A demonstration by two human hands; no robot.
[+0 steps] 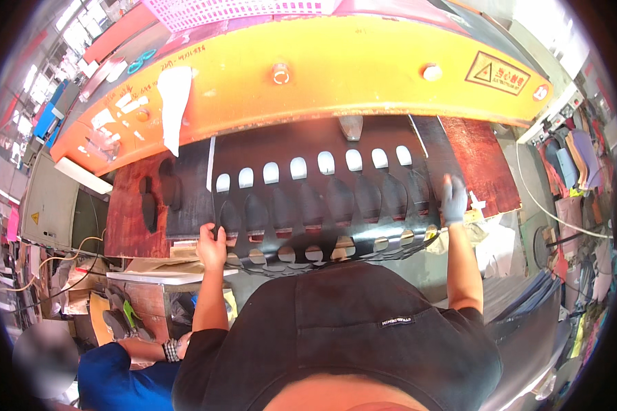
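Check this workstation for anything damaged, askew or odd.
Ragged white scraps cling to the left part of the orange beam, like torn labels. The right hand is gloved, the left hand bare, an odd mismatch. The holed black sheet bows down along its near side.

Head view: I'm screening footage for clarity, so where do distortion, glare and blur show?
Head view, top: the long orange metal beam bows into an arc; head view, upper left and right: backlight washes out nearly to white; head view, centre: light glints off the curved lower part of the glossy black sheet with rows of cut-outs; head view, lower left: a round patch is blurred.
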